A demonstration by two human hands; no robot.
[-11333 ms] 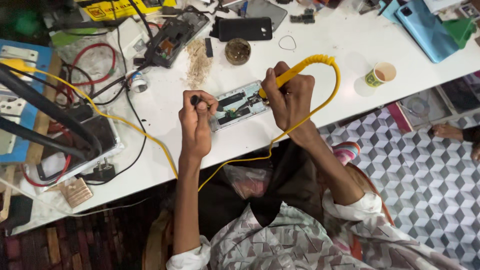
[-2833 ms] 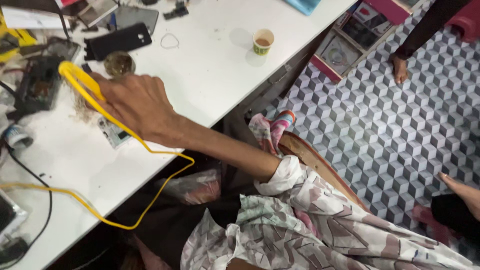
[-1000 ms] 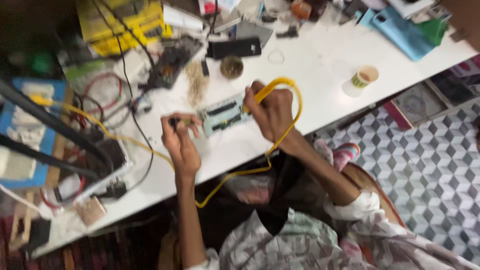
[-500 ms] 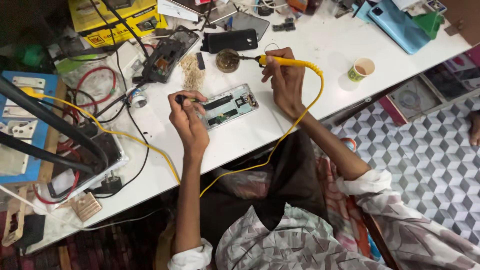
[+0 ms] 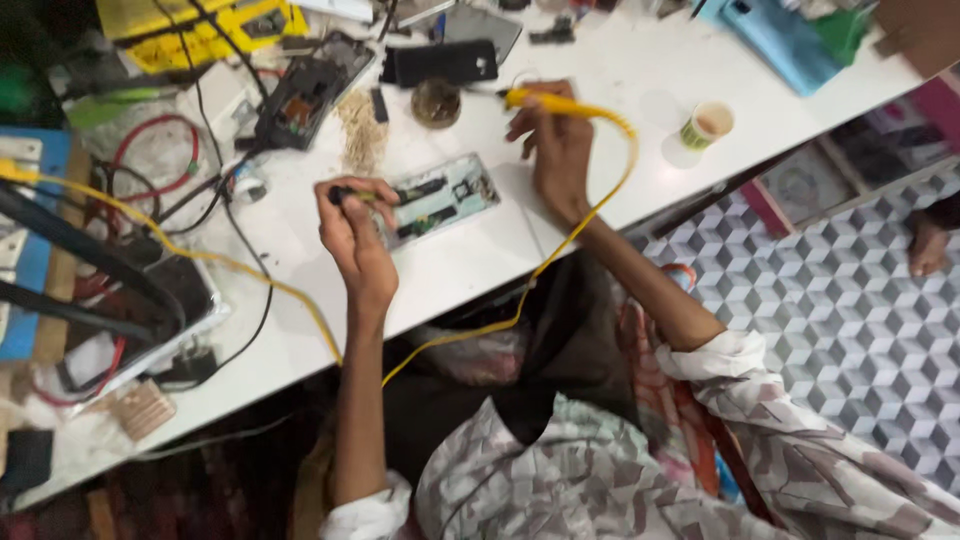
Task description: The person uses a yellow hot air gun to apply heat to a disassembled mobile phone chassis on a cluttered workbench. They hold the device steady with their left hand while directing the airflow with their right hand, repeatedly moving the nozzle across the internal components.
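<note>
I see the left hand (image 5: pixel 355 235) pinching a thin tool at the opened phone (image 5: pixel 437 199), steadying it on the white table (image 5: pixel 470 265). My right hand (image 5: pixel 555 140) grips the yellow soldering iron (image 5: pixel 545 100), tip toward the small tin (image 5: pixel 437 101), probably to clean it.

The single head-worn camera looks steeply down, fairly near, on the white worktable (image 5: pixel 470 270) and patterned floor (image 5: pixel 850 290).

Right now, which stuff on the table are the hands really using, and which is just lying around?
In use:
- yellow soldering iron, held in the right hand
- opened phone
- small dark tool, held in the left hand
- small round tin, near the iron's tip

Lying about:
- paper cup
- black phone
- blue phone case
- red wires
</note>
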